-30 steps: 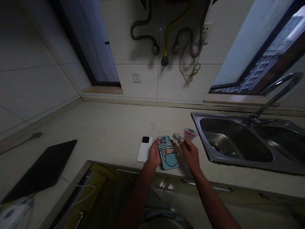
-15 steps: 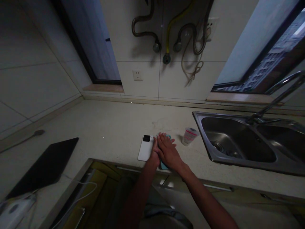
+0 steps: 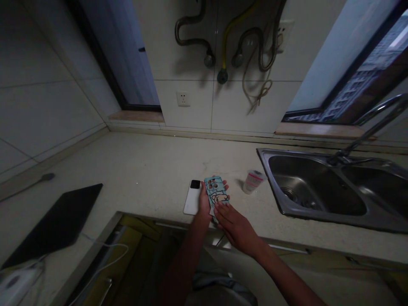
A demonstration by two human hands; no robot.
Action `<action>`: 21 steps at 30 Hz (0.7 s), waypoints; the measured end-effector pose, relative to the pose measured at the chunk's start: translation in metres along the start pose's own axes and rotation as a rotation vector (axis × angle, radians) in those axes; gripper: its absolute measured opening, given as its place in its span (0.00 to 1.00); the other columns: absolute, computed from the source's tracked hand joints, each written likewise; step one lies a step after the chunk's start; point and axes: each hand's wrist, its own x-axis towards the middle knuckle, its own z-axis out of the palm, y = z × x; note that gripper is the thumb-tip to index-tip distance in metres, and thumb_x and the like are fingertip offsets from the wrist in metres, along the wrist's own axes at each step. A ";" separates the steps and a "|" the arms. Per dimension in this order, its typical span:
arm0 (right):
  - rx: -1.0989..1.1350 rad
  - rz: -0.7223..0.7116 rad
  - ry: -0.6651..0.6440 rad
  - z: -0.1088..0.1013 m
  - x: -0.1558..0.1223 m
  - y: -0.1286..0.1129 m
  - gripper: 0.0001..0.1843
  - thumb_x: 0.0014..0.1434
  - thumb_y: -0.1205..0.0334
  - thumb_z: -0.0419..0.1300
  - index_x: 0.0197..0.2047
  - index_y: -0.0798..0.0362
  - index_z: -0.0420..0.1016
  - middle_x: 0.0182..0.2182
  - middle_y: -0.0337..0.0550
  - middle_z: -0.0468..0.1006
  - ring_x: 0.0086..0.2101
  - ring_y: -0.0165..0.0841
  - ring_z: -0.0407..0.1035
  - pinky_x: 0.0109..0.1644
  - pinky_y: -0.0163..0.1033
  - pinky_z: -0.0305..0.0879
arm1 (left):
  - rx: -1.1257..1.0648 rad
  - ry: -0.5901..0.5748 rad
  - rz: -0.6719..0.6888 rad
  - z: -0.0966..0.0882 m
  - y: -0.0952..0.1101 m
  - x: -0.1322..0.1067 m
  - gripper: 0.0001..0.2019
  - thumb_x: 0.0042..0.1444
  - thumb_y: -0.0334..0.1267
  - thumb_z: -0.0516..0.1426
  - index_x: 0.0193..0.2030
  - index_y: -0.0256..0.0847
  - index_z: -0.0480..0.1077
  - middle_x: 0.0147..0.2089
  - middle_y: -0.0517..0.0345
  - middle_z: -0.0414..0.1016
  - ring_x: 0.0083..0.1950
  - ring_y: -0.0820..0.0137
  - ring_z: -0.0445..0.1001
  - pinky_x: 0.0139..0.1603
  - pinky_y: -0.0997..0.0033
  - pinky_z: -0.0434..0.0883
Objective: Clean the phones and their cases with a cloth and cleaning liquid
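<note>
Phone case in left hand, fingers gripping edges; lower end hidden beneath right hand, fingers' hold unclear.

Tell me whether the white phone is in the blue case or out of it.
Out: the white phone lies on the counter, while the blue case is separate, held in the left hand.
</note>
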 end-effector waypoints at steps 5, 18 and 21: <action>-0.062 0.164 0.024 0.006 -0.012 0.007 0.32 0.67 0.61 0.55 0.71 0.59 0.54 0.67 0.61 0.60 0.67 0.46 0.53 0.67 0.58 0.61 | -0.013 0.000 -0.025 -0.001 -0.003 0.001 0.33 0.64 0.62 0.44 0.64 0.41 0.65 0.58 0.41 0.74 0.54 0.55 0.76 0.49 0.52 0.75; 0.048 0.474 0.112 0.035 0.051 0.043 0.39 0.71 0.49 0.46 0.75 0.60 0.35 0.72 0.67 0.43 0.71 0.51 0.35 0.69 0.67 0.45 | 0.038 0.050 -0.051 0.008 -0.013 0.005 0.30 0.66 0.56 0.46 0.64 0.36 0.67 0.57 0.44 0.77 0.62 0.53 0.72 0.67 0.50 0.62; 0.060 0.453 0.085 0.030 0.068 0.050 0.38 0.70 0.47 0.46 0.75 0.60 0.41 0.71 0.67 0.47 0.71 0.51 0.38 0.69 0.67 0.45 | 0.030 0.061 -0.047 0.008 -0.014 0.005 0.28 0.67 0.54 0.46 0.64 0.38 0.67 0.59 0.46 0.75 0.63 0.54 0.70 0.68 0.49 0.60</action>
